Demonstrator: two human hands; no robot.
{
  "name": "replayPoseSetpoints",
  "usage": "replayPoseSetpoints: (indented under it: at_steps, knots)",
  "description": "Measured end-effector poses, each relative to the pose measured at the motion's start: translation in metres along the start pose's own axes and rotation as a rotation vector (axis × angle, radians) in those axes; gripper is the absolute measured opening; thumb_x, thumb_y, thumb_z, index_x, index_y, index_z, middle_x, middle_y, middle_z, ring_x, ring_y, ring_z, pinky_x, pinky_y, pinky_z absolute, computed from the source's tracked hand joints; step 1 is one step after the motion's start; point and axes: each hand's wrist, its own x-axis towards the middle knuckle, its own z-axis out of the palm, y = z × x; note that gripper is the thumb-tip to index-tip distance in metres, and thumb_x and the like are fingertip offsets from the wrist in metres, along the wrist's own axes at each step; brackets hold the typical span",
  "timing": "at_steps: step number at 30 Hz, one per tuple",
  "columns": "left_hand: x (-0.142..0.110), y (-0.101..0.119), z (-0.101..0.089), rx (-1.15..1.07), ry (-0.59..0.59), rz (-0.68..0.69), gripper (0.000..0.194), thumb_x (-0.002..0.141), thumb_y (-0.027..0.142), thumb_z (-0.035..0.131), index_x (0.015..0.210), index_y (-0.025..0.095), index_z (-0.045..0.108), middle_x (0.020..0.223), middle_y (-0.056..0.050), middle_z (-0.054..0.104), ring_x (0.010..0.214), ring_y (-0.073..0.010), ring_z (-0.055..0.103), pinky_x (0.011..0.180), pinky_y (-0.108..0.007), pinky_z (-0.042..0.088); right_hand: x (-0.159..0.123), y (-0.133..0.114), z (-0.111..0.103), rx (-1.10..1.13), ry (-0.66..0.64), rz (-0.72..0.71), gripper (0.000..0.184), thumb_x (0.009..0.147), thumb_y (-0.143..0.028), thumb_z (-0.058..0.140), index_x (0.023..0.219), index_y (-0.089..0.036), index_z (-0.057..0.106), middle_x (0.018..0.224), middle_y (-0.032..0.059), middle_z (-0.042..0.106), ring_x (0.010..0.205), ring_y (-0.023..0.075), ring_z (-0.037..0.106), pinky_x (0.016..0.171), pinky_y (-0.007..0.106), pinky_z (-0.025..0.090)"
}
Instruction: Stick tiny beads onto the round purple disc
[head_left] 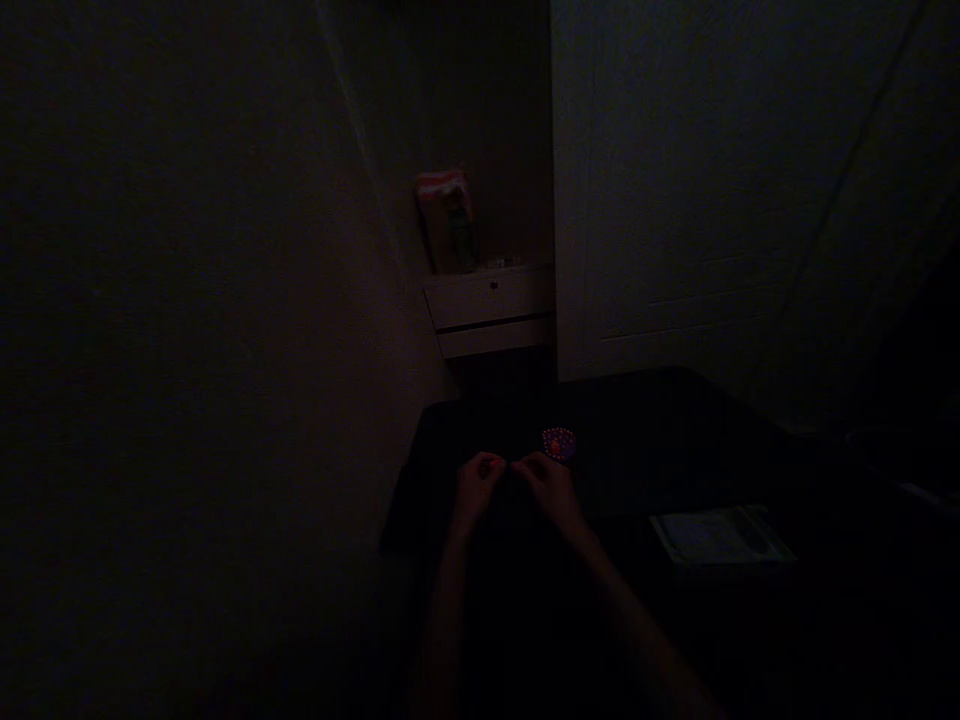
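Observation:
In the dim light my left hand (475, 487) is above the dark table (622, 420), its thumb and fingers pinched together. A small reddish glow shows at those fingertips, too small and dark to name. My right hand (551, 485) faces it a short gap away, also with the fingers drawn into a pinch; whatever it holds, if anything, cannot be made out. Just beyond the right hand lies a small round purple item (559, 443) edged with pinkish beads or dots, with an orange-red spot in its middle.
A stack of books or papers (720, 538) lies at the right. Behind the table stands a pale drawer cabinet (491, 305) with a red-and-white topped package (446, 220) on it. Walls close in at the left (225, 300) and back right (675, 200).

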Motion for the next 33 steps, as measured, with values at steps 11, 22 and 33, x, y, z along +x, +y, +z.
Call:
replayPoseSetpoints:
  at_steps: [11,22,33]
  knots:
    - [0.0,-0.002,-0.001,0.026,0.006,0.021,0.032,0.081,0.045,0.066,0.091,0.015,0.072,0.089,-0.007,0.072,0.085,-0.0197,0.067,0.078,-0.029,0.048,0.004,0.01,0.001,0.034,-0.069,-0.029,0.023,0.082,-0.034,0.066,0.092,-0.017,0.077,0.097,0.0073,0.075,0.093,0.0231,0.07,0.088,0.035,0.05]
    - [0.0,-0.005,-0.002,0.042,-0.002,0.041,0.032,0.082,0.046,0.065,0.09,0.016,0.072,0.089,-0.007,0.072,0.085,-0.0199,0.066,0.079,-0.03,0.048,0.002,0.007,0.003,0.006,-0.067,-0.043,0.024,0.088,-0.035,0.061,0.098,-0.018,0.075,0.099,0.0076,0.075,0.092,0.0226,0.07,0.084,0.034,0.051]
    - [0.003,-0.009,-0.002,0.011,-0.009,0.026,0.036,0.082,0.048,0.066,0.092,0.014,0.071,0.089,-0.007,0.072,0.084,-0.0201,0.066,0.079,-0.03,0.049,0.004,0.009,0.004,-0.026,-0.056,-0.05,0.039,0.094,-0.048,0.049,0.094,-0.015,0.069,0.09,0.009,0.072,0.083,0.0213,0.065,0.076,0.032,0.046]
